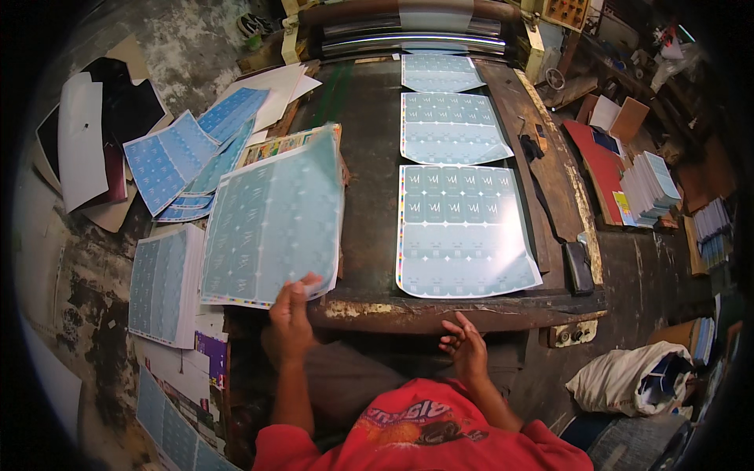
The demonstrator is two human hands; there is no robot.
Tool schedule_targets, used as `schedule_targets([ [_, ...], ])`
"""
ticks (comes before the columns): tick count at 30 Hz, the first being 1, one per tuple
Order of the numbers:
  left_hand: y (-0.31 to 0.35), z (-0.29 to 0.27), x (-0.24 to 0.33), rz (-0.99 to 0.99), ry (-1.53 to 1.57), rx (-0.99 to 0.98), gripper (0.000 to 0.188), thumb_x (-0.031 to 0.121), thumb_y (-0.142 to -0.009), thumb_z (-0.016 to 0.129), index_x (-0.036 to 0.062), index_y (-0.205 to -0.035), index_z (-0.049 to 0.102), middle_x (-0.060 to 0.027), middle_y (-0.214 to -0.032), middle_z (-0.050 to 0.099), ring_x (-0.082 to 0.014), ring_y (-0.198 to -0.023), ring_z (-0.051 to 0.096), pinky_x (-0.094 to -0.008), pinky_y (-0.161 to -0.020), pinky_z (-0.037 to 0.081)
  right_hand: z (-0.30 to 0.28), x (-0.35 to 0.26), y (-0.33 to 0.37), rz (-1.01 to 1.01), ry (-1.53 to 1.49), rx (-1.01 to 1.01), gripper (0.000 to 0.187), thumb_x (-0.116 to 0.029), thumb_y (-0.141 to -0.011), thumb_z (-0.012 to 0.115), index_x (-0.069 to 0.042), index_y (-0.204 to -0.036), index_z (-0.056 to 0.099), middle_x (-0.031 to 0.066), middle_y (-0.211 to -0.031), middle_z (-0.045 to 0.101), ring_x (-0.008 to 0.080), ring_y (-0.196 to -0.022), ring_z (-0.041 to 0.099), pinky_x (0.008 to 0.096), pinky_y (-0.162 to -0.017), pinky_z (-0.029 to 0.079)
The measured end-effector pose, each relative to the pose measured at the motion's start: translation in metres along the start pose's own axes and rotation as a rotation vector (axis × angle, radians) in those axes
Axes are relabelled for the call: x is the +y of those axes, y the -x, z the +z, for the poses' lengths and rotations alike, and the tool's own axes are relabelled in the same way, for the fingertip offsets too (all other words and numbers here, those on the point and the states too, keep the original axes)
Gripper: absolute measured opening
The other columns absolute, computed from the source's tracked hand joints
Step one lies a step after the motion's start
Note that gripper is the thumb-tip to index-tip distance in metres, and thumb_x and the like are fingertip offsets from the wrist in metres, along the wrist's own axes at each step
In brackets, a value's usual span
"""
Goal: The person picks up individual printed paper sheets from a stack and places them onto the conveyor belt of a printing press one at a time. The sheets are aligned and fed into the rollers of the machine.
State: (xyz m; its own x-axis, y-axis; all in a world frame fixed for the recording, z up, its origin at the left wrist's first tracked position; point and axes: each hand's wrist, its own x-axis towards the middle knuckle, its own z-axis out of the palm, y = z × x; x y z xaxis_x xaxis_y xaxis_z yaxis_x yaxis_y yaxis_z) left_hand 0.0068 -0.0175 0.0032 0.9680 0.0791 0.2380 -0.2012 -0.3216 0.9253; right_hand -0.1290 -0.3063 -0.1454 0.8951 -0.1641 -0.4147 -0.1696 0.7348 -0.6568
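Observation:
My left hand (292,318) pinches the near edge of a pale blue-green printed sheet (271,220), left of the machine bed. The sheet's far right corner curls up and is blurred. My right hand (469,349) hovers just off the bed's front edge, holding nothing, its fingers loosely bent and apart. On the bed (365,196), in a line leading to the rollers, lie a near printed sheet (463,228), a middle printed sheet (448,129) and a far printed sheet (438,72). The near one shines with glare, and its right corner lifts slightly.
Metal rollers (416,43) span the far end. To the left are a thick stack of printed sheets (161,286) and loose blue sheets (173,153). A dark strap (542,184) runs along the bed's right side. Beyond it stand card stacks (650,188) and a white sack (620,377).

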Motion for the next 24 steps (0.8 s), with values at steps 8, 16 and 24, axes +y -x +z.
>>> schedule_targets([
  [8,0.018,0.011,0.022,0.319,-0.084,-0.672,0.024,0.029,-0.097,0.058,0.0153,-0.084,0.073,0.0025,-0.093,0.075,-0.0209,-0.111,0.066,-0.0543,-0.114,0.021,0.028,-0.035,0.003,-0.049,-0.001,-0.240,0.063,-0.040,-0.095,0.057,0.001,-0.141,0.043,0.0164,-0.115,0.064,0.0201,-0.091,0.063,0.0357,-0.084,0.051],
  [16,0.039,0.040,0.033,0.299,0.052,-0.957,0.028,0.034,-0.093,0.065,0.0140,-0.110,0.072,-0.0022,-0.111,0.072,-0.0237,-0.118,0.062,-0.0566,-0.115,0.022,-0.008,-0.026,0.011,0.166,0.055,-0.057,0.041,-0.025,-0.091,0.063,0.004,-0.117,0.052,0.0158,-0.090,0.064,0.0222,-0.074,0.063,0.0325,-0.066,0.050],
  [24,0.025,0.047,0.133,0.274,0.990,-1.376,0.094,0.071,-0.086,0.052,-0.0014,-0.145,0.037,-0.0194,-0.150,0.040,-0.0350,-0.137,0.041,-0.0513,-0.115,0.025,-0.056,0.011,0.046,0.352,0.005,0.045,0.045,-0.038,-0.097,0.054,0.002,-0.116,0.054,0.0160,-0.083,0.064,0.0241,-0.069,0.060,0.0352,-0.068,0.048],
])
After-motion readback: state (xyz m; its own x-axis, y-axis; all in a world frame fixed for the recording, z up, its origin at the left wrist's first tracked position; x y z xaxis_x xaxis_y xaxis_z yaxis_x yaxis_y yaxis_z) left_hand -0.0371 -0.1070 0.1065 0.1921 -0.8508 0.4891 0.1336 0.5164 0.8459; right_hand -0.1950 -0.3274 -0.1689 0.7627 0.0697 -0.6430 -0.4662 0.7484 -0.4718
